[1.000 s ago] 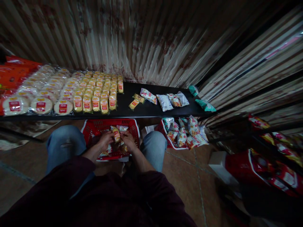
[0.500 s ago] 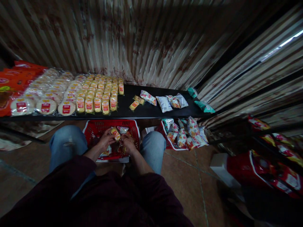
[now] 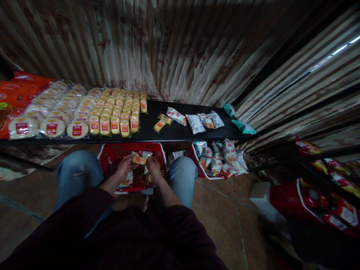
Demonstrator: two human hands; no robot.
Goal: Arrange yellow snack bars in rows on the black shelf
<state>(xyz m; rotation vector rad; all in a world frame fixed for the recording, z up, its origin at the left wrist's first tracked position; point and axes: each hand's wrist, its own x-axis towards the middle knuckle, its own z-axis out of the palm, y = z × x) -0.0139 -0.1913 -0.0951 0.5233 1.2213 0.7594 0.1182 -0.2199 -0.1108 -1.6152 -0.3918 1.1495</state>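
Both my hands are over a red plastic basket that sits on the floor between my knees. My left hand and my right hand together hold a small yellow wrapped cake packet, lying crosswise between their fingertips. More wrapped packets lie in the basket under my hands. Just above the basket is a low black shelf. Its left part carries rows of the same yellow packets and round flat breads with red labels.
Two loose yellow packets and several white snack bags lie on the shelf's right half, with green packets at its end. A pile of snack bags sits on the floor to the right. Corrugated metal walls stand behind.
The yellow packet was upright in my left hand half a second ago; now it lies crosswise and both hands hold it. My right hand has come up from the basket.
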